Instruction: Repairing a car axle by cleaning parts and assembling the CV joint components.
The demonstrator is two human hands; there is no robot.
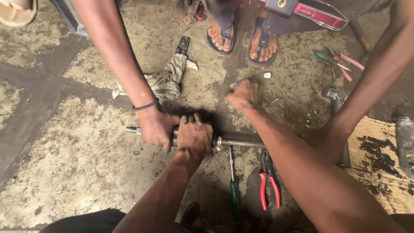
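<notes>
Nearest, a green-handled screwdriver [233,185] and red-handled pliers [268,183] lie on the stained concrete floor [64,164]. Just beyond, the left hand [195,137] is clenched around a long grey metal shaft [235,142], beside a co-worker's hand [156,126]. Farther on, the right hand [244,95] is fisted; its contents cannot be made out. A dirty grey rag [166,80] lies beyond.

Red-handled pliers [269,183]; green-handled screwdriver [233,185]; grey rag [167,80].
</notes>
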